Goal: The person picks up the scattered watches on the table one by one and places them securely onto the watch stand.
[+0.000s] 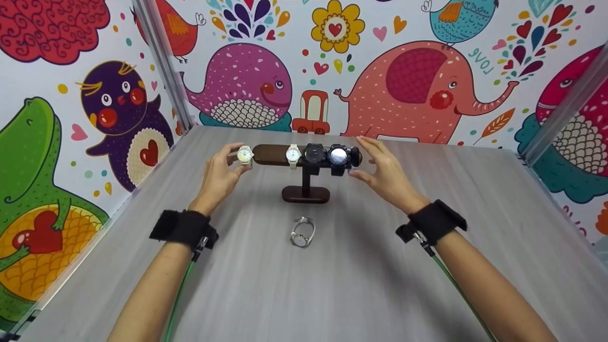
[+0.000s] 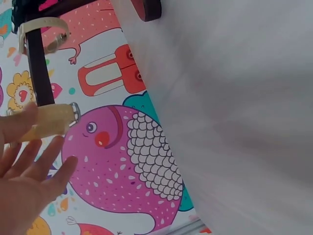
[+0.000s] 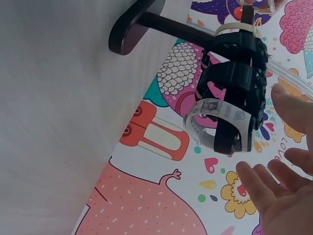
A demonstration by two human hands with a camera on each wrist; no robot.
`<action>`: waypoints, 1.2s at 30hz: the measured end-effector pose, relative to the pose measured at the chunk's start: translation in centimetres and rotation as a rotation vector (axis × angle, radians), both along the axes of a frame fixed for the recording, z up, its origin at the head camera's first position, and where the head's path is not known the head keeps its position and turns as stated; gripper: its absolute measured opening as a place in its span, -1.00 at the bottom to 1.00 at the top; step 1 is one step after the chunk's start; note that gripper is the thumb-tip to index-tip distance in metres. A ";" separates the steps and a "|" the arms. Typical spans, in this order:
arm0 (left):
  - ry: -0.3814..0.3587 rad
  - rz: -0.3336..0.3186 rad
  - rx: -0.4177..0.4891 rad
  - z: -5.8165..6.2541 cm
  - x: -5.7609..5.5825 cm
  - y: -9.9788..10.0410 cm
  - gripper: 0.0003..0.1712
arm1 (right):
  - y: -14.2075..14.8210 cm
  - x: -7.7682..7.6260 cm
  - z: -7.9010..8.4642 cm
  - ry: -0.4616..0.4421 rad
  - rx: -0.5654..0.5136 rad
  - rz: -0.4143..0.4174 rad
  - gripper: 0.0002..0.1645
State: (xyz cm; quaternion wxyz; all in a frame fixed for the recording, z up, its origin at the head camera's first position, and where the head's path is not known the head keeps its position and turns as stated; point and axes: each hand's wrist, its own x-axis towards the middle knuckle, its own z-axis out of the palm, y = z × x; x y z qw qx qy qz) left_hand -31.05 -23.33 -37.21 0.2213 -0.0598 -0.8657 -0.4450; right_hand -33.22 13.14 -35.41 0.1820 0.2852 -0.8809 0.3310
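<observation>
My left hand (image 1: 221,173) pinches a cream watch (image 1: 245,155) at the left tip of a dark wooden watch stand's bar (image 1: 270,155). In the left wrist view the cream strap (image 2: 54,120) meets the bar's end; whether it goes round the bar I cannot tell. On the bar sit a white watch (image 1: 293,154) and two black watches (image 1: 313,154). A white-strapped watch (image 3: 225,111) hangs at the right end, clearest in the right wrist view. Close by that end, my right hand (image 1: 387,173) has its fingers spread, with nothing gripped.
Before the stand's base (image 1: 306,194), a silver watch (image 1: 302,232) lies on the grey table (image 1: 266,285). Cartoon-printed walls (image 1: 304,28) rise behind and at the sides. Both wrists wear black bands (image 1: 183,230) with green cords.
</observation>
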 end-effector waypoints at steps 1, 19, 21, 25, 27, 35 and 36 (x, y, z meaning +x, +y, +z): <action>-0.013 -0.010 0.006 0.0 -0.3 0.0 -0.39 | 0.0 -0.2 0.0 -0.014 0.012 -0.003 -0.04; -0.086 -0.159 0.103 -0.6 -2.7 -0.2 -0.33 | 0.4 -2.1 -1.2 -0.136 0.034 0.009 -0.19; -0.082 -0.164 0.095 -0.6 -2.8 -0.2 -0.34 | 0.4 -2.1 -1.1 -0.141 0.032 0.014 -0.20; -0.094 -0.165 0.046 -0.3 -3.0 -0.2 -0.35 | 0.4 -2.2 -1.0 -0.141 0.021 0.022 -0.22; -0.102 -0.161 0.012 -0.2 -3.1 -0.3 -0.35 | 0.3 -2.2 -1.0 -0.136 0.015 0.026 -0.23; -0.113 -0.182 -0.089 0.6 -3.7 -0.7 -0.34 | 0.0 -2.2 -1.0 -0.123 0.010 0.020 -0.24; -0.114 -0.189 -0.095 0.7 -3.7 -0.8 -0.34 | 0.0 -2.2 -1.1 -0.122 0.009 0.022 -0.24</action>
